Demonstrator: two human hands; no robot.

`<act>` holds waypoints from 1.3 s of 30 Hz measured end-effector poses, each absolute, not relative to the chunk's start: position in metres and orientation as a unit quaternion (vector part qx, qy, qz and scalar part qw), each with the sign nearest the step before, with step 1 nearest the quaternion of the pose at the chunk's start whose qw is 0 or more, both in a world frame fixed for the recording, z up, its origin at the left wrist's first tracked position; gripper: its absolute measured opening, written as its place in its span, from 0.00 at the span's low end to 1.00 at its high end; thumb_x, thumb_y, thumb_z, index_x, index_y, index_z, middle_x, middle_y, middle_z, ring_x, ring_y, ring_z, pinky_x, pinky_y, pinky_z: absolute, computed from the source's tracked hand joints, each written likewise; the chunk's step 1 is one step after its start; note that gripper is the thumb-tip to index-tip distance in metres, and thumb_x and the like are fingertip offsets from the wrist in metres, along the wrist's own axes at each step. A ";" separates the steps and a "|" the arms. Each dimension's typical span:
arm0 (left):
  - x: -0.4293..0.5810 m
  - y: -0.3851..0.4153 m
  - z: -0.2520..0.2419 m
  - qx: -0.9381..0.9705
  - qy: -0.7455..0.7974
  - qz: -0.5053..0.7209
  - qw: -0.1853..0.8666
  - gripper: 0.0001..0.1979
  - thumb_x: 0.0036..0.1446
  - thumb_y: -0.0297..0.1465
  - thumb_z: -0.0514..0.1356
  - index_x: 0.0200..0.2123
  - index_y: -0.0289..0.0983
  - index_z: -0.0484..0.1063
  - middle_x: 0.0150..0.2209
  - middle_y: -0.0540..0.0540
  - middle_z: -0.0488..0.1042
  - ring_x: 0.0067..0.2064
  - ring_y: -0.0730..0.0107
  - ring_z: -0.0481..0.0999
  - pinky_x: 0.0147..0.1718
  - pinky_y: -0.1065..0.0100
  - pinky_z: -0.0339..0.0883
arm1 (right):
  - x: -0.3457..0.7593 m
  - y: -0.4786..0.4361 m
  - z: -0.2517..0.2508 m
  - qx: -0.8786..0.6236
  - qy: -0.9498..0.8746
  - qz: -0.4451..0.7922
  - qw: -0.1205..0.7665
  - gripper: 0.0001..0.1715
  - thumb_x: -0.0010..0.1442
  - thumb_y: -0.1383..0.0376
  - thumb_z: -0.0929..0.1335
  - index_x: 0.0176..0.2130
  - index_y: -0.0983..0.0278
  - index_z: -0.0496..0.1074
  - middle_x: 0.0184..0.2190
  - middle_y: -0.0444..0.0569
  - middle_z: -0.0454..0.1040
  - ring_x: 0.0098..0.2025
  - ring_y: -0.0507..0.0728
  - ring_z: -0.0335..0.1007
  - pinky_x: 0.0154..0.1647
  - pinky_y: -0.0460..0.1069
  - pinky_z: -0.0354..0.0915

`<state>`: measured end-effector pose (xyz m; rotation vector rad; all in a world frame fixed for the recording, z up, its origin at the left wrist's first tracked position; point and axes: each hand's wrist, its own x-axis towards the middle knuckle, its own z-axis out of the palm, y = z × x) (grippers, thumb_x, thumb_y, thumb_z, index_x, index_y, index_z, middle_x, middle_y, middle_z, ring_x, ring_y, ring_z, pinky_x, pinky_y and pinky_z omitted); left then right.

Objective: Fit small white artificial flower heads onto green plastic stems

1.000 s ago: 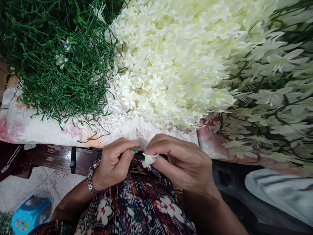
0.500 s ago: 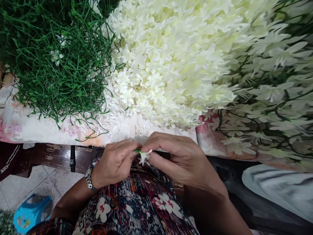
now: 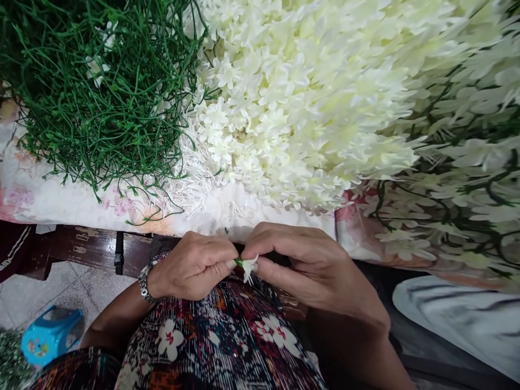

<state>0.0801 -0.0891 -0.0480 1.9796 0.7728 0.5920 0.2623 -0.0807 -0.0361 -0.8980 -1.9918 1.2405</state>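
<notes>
Close to my body, just off the table edge, my left hand [image 3: 199, 265] pinches the green stem end of a small artificial flower. My right hand [image 3: 300, 265] has its thumb and forefinger on the white petals of the same artificial flower [image 3: 249, 266]. Most of the stem is hidden in my left fingers. Beyond my hands lies a large heap of loose white blossoms [image 3: 280, 103]. To its left sits a tangled pile of green plastic stems [image 3: 109, 108], with thin white stamens [image 3: 193, 181] scattered between the two.
A floral cloth [image 3: 81, 200] covers the table. Finished-looking white sprays on green stems [image 3: 442, 200] lie at the right. A blue stool [image 3: 51, 336] stands on the tiled floor at lower left. A dark strap with a buckle [image 3: 119, 253] hangs below the table edge.
Both hands keep their pinch on the flower, which has shifted slightly right and down in view. The view has moved a little, with the heaps shifted slightly.
</notes>
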 end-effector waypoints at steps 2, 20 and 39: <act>0.080 -0.089 -0.048 0.793 0.305 0.239 0.469 0.13 0.56 0.26 0.44 0.19 0.37 0.53 0.19 0.53 0.55 0.22 0.77 0.56 0.22 0.72 0.53 | 0.262 -0.081 -0.037 -0.334 -0.753 0.477 0.307 0.04 0.53 0.72 0.63 0.30 0.65 0.67 0.23 0.44 0.67 0.25 0.46 0.62 0.25 0.42 0.60; 0.080 -0.092 -0.056 0.787 0.272 0.251 0.493 0.13 0.54 0.26 0.46 0.19 0.37 0.49 0.19 0.54 0.51 0.21 0.78 0.52 0.22 0.71 0.48 | 0.264 -0.085 -0.045 -0.347 -0.707 0.545 0.287 0.03 0.52 0.72 0.64 0.30 0.65 0.66 0.22 0.43 0.67 0.24 0.46 0.62 0.25 0.42 0.59; 0.084 -0.091 -0.060 0.804 0.288 0.258 0.452 0.12 0.56 0.25 0.45 0.20 0.36 0.52 0.19 0.54 0.53 0.21 0.78 0.53 0.22 0.72 0.51 | 0.262 -0.087 -0.051 -0.384 -0.685 0.550 0.285 0.05 0.51 0.73 0.63 0.28 0.64 0.65 0.22 0.41 0.65 0.24 0.45 0.59 0.25 0.42 0.56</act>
